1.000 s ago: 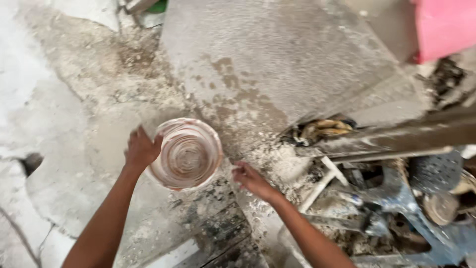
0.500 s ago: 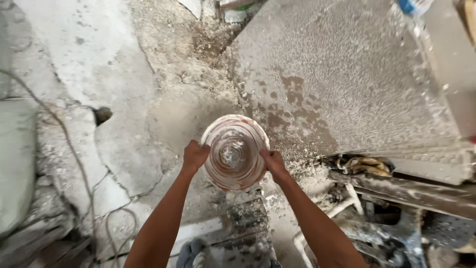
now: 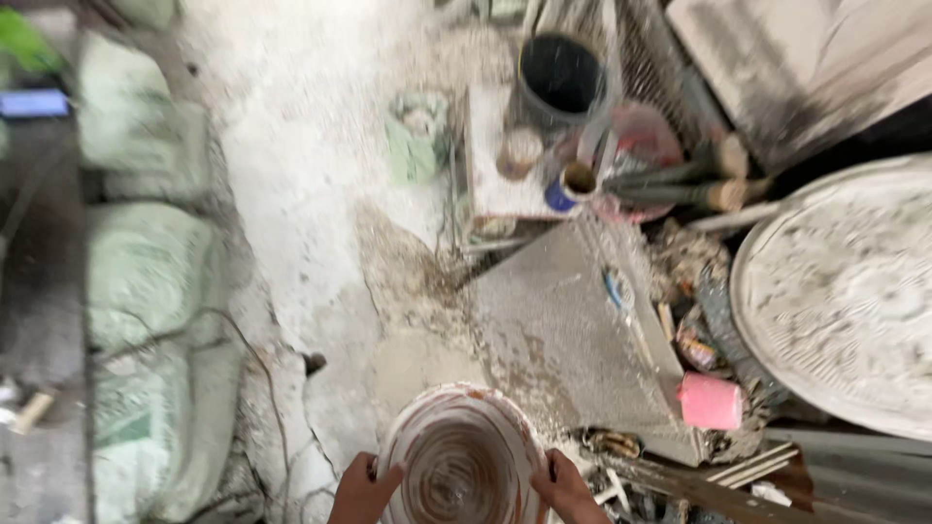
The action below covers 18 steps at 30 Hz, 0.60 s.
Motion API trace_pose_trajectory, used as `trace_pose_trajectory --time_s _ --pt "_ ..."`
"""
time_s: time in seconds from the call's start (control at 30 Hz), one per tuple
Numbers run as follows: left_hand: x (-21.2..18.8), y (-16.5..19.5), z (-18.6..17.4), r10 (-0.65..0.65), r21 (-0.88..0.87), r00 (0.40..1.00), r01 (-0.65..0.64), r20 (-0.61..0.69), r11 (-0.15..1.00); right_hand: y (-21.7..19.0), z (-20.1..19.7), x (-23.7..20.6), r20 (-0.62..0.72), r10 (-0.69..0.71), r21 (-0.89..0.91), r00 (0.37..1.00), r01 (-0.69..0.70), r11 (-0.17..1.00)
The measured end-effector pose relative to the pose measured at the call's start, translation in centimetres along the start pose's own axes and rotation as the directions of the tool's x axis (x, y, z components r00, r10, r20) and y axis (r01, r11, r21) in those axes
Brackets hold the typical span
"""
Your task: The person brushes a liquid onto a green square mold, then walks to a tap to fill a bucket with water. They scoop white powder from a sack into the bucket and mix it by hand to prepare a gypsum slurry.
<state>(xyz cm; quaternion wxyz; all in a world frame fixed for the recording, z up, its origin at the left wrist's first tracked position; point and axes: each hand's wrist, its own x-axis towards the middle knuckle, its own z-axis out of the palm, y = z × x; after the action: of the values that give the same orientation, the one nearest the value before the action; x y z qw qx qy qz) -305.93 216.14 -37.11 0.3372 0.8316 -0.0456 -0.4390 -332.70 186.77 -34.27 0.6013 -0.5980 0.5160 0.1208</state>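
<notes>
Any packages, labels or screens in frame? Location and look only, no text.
Screen: far left edge, small rectangle glowing blue, blurred.
Stacked sacks: left side along the floor, bulky, pale green, dusty; printing blurred.
Flat packet: on the floor at upper middle, greenish with a pale patch.
Small can: upper middle beside the dark bucket, round, blue wrap.
No signs visible.

Soft, even daylight fills the scene, brightest on the pale floor (image 3: 291,146), which is nearly washed out. Motion blur smears everything, worst toward the left edge and top. Shadows are faint; only the upper right corner lies dark.
</notes>
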Motion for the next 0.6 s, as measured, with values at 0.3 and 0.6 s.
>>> trace_pose_trajectory --time_s 0.3,0.6 --pt "-6.0 12.6 -18.2 0.001 -0.504 0.994 -0.058 -0.111 0.862 -24.3 5.0 -6.3 -0.034 -0.377 0.153 0.925 0.378 0.913" --pt "12.6 28.3 -30.9 0.003 -0.597 1.000 -0.018 -0.026 0.802 -46.8 10.2 12.3 -0.055 -0.479 0.162 0.876 0.482 0.861"
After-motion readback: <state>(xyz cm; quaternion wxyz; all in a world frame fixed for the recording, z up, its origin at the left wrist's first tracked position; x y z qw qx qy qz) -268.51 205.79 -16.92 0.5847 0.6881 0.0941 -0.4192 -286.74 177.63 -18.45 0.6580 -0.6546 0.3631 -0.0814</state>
